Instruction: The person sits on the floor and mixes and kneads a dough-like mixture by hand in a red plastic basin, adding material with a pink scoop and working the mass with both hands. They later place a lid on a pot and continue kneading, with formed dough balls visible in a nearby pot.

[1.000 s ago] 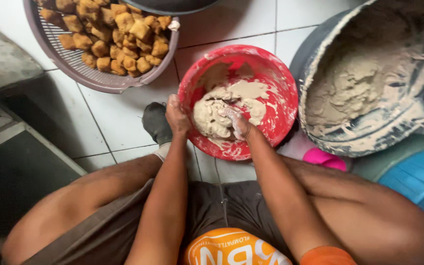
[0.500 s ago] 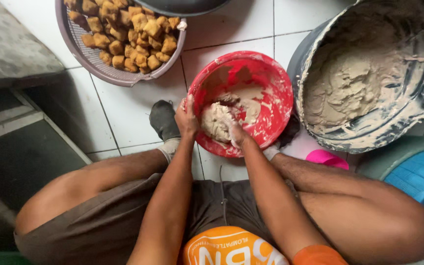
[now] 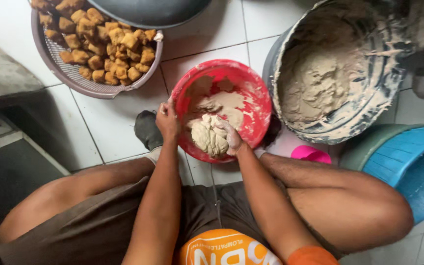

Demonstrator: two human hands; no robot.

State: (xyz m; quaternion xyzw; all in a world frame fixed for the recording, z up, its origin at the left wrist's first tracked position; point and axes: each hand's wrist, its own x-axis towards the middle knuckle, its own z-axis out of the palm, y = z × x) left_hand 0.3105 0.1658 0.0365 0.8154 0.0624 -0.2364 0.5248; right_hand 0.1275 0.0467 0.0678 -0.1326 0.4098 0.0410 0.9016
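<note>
Setting: white tiled floor [image 3: 109,122], seen from above; a grey slab edge lies at upper left and a dark recessed area at lower left.

Item 1: red plastic bowl [image 3: 251,86], on the floor between the person's knees, its inside smeared with pale paste.

Item 2: lump of beige dough [image 3: 207,137], in the near part of the red bowl.

Item 3: left hand [image 3: 167,120], at the bowl's left rim, fingers curled together over the edge and gripping it.

Item 4: right hand [image 3: 229,135], inside the bowl, coated with paste, fingers bent and pressed into the right side of the dough lump.

Item 5: large grey basin [image 3: 384,93], just right of the red bowl, holding a mass of the same beige mixture, walls heavily smeared.

Item 6: perforated basket [image 3: 74,81], upper left, filled with golden-brown fried cubes [image 3: 109,44].

Item 7: dark pan [image 3: 153,12], overlapping the basket's top edge.

Item 8: blue tub [image 3: 413,162], at far right, beside the right knee.

Item 9: small pink object [image 3: 310,153], on the floor below the basin.
</note>
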